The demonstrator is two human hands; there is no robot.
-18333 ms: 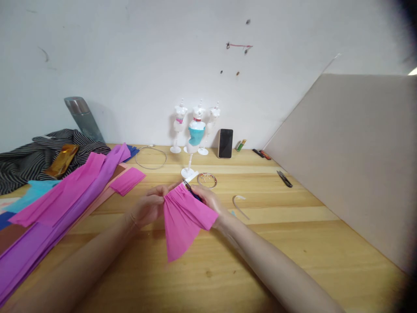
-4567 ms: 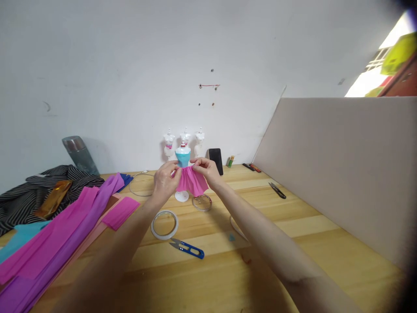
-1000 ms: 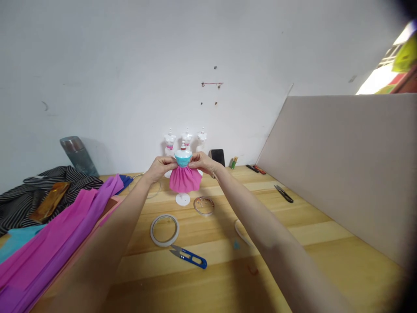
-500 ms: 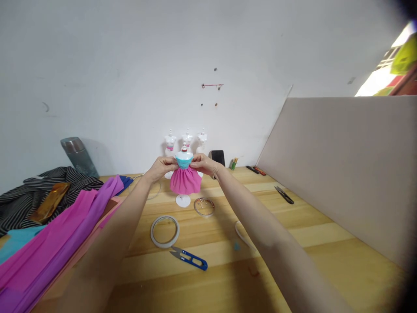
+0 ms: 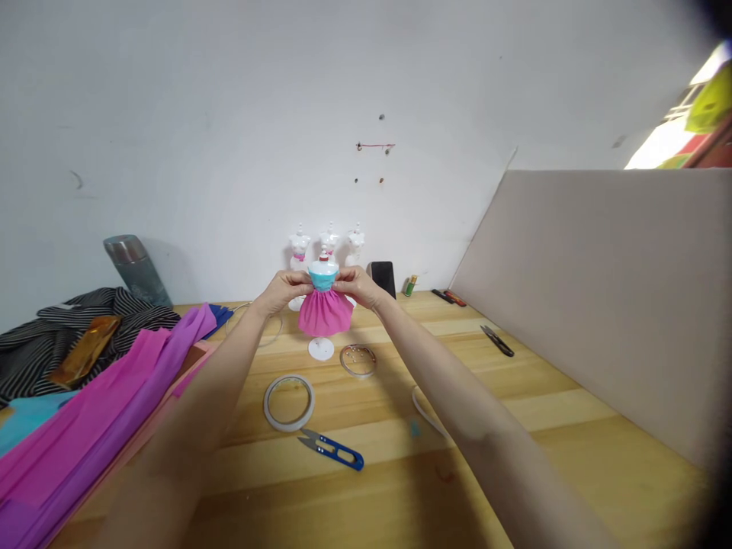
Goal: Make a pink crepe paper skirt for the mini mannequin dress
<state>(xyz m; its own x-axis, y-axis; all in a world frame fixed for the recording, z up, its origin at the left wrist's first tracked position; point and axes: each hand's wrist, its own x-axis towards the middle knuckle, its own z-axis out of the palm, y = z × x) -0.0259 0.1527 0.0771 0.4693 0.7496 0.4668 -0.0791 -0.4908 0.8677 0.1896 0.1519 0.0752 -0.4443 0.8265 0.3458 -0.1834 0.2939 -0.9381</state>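
Observation:
A small white dress form [image 5: 323,266] stands upright on a round base, dressed in a turquoise bodice [image 5: 323,280] and a gathered pink skirt [image 5: 325,314]. My left hand [image 5: 289,289] pinches the dress at the left of its waist. On the opposite side, my right hand [image 5: 355,287] has its fingers closed on the waist too. Close in front of the base lies a ring [image 5: 359,360] with tiny beads inside. Nearer to me are a roll of white tape [image 5: 289,402] and blue thread snips [image 5: 332,448].
Several white dress forms [image 5: 299,244] stand behind, by the wall, beside a dark phone [image 5: 382,278]. Pink and purple fabric [image 5: 108,419], striped cloth [image 5: 34,335] and a tumbler [image 5: 136,267] occupy the left. Black snips [image 5: 497,340] lie near the right-hand partition [image 5: 600,290].
The view has shifted very slightly. Both hands keep their hold at the waist of the dress, and the dress form stays in place.

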